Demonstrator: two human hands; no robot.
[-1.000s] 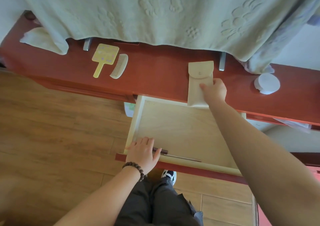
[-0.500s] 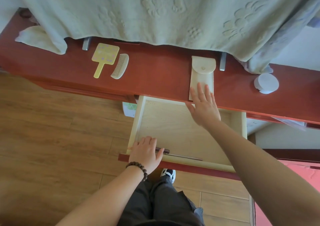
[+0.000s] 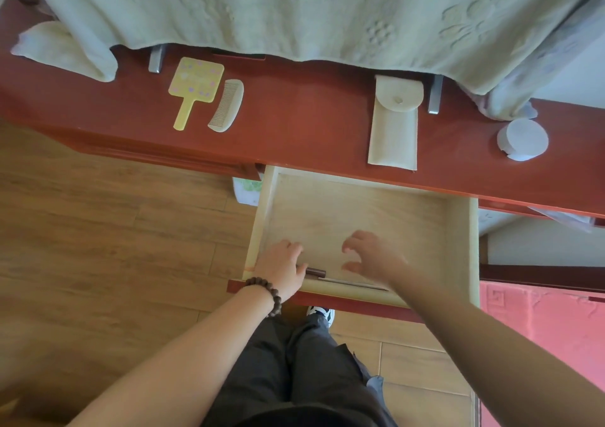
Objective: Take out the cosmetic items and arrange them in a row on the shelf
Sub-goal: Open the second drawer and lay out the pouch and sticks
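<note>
I'm seeing my left hand (image 3: 282, 268) resting on the drawer (image 3: 460, 246) front edge, fingers loosely apart, right hand (image 3: 371, 258) hovering spread over its slim brown stick (image 3: 330, 276), pouch (image 3: 394, 129) lying at the shelf (image 3: 311, 125) edge.

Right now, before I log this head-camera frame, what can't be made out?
- Slim dark item at the drawer's near wall: both ends hidden, under the left hand and the right hand.
- Pouch: flap shut, contents unseen.
- Shelf back: draped cloth covers it.
- Paper on the floor: the shelf's edge cuts it off.
</note>
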